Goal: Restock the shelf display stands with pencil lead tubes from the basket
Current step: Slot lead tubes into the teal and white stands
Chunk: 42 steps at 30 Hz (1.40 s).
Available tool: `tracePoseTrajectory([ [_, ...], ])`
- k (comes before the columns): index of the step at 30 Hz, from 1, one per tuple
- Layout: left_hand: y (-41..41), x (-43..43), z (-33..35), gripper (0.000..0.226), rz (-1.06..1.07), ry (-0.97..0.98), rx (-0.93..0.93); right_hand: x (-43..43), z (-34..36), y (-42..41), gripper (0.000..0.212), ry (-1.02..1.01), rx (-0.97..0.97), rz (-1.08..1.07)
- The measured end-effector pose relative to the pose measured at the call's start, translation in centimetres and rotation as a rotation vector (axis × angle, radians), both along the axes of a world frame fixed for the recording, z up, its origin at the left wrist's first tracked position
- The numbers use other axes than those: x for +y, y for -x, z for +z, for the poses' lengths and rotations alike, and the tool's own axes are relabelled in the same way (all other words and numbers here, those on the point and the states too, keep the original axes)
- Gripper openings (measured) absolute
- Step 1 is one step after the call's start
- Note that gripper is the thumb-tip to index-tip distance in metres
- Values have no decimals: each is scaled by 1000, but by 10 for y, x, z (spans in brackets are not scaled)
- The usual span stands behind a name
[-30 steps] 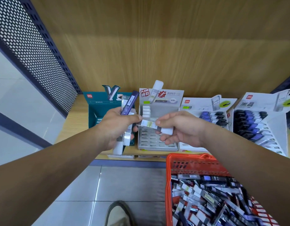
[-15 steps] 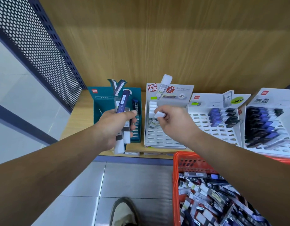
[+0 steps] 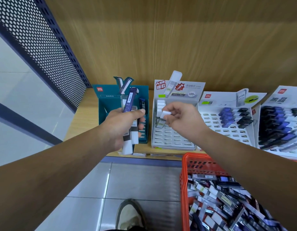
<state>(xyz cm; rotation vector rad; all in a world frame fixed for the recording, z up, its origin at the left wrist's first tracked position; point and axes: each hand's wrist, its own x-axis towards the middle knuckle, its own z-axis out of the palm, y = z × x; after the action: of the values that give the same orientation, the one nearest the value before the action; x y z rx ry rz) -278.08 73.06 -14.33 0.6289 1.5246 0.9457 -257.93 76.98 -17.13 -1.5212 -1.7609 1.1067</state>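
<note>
Currently right hand (image 3: pixel 181 119) pinches white-capped tube (image 3: pixel 166 114) by its cap, lower end down in white stand (image 3: pixel 174 139) left column, left hand (image 3: pixel 117 125) clenches spare tubes (image 3: pixel 127 140), purple tube (image 3: pixel 130 100) sticking above fist.
</note>
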Motion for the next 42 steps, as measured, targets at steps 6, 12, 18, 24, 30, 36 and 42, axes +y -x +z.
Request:
tracePoseTrajectory([
  [6,-2,1,2,30,6,2,12,-1,-1,-2,12,-95,-78,70],
  [12,-7,5,7,29,28,-14,-55,2,-1,2,11,-171,-132,20],
  [18,-19,9,15,23,60,-31,-139,1,-1,10,13,-252,-314,130],
  [24,-28,17,23,29,203,-42,-167,-26,62,16,24,385,128,18],
  [30,-42,20,30,35,270,-85,-208,-63,83,19,36,514,190,-1],
  [36,-51,20,36,34,321,-129,-237,-81,79,8,20,605,325,-92],
  [42,-34,24,24,30,402,-90,-53,-67,92,-22,18,528,397,-82],
])
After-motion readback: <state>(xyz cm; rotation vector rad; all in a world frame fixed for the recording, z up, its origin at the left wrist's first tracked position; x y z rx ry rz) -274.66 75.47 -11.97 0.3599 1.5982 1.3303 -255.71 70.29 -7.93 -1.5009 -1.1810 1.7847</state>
